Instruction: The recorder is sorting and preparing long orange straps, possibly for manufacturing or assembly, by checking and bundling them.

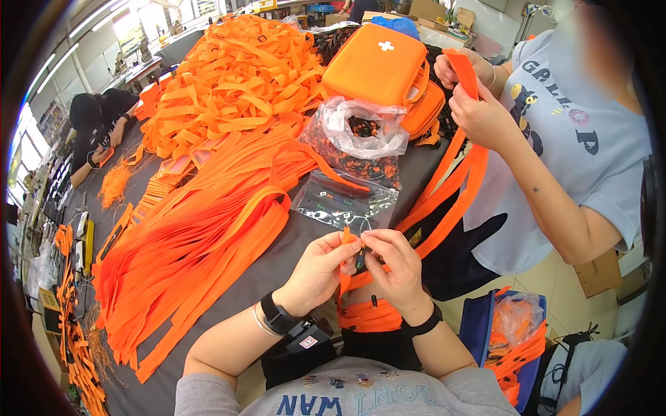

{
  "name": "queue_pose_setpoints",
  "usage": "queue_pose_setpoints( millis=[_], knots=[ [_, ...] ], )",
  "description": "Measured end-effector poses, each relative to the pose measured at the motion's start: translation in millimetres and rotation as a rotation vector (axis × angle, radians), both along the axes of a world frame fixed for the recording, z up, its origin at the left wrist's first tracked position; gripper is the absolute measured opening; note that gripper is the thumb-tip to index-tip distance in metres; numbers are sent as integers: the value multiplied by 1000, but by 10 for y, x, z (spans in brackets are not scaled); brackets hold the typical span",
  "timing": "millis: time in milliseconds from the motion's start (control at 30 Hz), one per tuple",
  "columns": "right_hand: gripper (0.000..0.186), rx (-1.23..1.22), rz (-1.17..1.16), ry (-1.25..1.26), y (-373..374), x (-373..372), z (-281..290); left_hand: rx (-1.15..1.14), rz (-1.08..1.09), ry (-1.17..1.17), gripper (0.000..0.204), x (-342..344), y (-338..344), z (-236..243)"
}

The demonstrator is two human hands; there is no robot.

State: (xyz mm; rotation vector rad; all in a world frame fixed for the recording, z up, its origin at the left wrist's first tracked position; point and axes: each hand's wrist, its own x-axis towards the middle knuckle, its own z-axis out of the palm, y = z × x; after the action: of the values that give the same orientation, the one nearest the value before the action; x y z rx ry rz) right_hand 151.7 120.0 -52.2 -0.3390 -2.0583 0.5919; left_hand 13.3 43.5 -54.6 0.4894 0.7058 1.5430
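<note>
Above my lap, my left hand (322,260) is closed in a pinch on an orange zipper strip (345,281). My right hand (395,263) meets it fingertip to fingertip, closed on a small dark zipper slider (360,261), partly hidden by the fingers. More orange strips with small black pulls (371,317) lie across my lap. Just beyond my hands is a clear flat plastic bag (343,201) on the table. Behind it stands an open clear bag (361,163) of small black and orange pieces.
A long bundle of orange strips (201,256) covers the table's left, with a tangled heap (236,83) behind. Orange cases (374,66) stand at the back. At right, a co-worker (548,139) holds an orange strip. A blue bin (479,322) sits low right. Another person (100,125) works far left.
</note>
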Motion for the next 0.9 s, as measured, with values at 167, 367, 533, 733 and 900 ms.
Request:
queue_pose_setpoints(
  millis=[167,367,533,733,900],
  knots=[
    [36,163,-67,-11,1,19,-36,-9,73,70,8,62,10,-4],
    [23,-256,36,129,-31,53,-82,53,38,109,10,80,-17,-63],
    [11,-916,292,300,-60,41,-93,25,97,282,8,102,-14,-55],
    [11,-1164,384,489,88,143,-116,53,157,385,13,169,-40,16],
    [14,-1129,491,503,66,223,-77,180,120,123,15,106,-43,-96]
  ],
)
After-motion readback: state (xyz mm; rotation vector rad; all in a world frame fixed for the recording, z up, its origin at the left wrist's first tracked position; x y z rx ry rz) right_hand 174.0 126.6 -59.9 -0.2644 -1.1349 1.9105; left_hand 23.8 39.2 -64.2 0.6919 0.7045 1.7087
